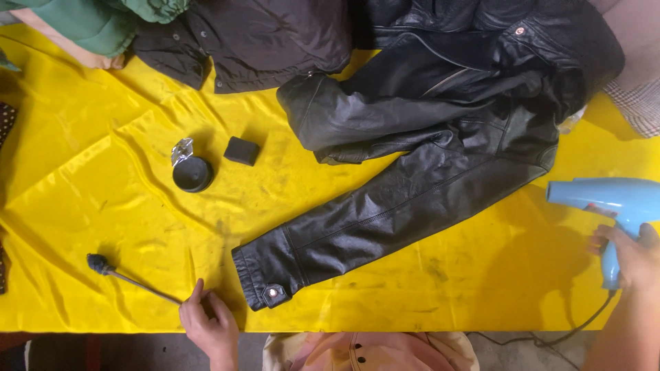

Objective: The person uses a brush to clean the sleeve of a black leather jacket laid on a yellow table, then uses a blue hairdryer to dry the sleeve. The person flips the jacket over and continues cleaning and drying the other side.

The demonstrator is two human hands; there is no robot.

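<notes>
Hand on wrinkled yellow cloth

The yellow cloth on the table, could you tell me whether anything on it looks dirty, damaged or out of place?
The yellow cloth is creased and carries dark smudges, thickest near the cuff of the black leather jacket and ahead of the left hand. A crumpled bit of foil lies against the round black tin. Nothing looks torn or spilled.
</notes>
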